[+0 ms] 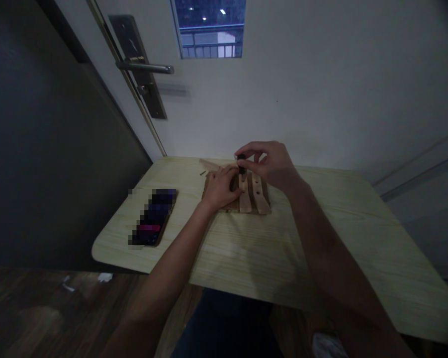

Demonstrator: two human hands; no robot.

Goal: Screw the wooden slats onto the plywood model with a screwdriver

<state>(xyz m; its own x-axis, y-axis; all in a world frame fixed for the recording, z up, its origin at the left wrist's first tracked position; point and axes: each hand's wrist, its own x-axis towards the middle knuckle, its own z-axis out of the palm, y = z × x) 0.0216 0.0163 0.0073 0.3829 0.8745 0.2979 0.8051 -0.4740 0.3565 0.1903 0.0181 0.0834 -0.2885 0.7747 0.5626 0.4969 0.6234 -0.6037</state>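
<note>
Left hand (221, 190) spread on board (231, 205), right hand (278, 161) pinching dark object (241, 168) above pale table (358, 209) by door (320, 74)

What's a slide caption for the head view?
Left hand on wooden board, right hand holding dark handle at wooden strip.

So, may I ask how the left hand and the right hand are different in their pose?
The left hand lies low on the brown board, while the right hand is raised above the table. The left hand has its thumb spread from the fingers; the right hand pinches a short dark cylinder between thumb and fingers. Both hands are bare.
</note>
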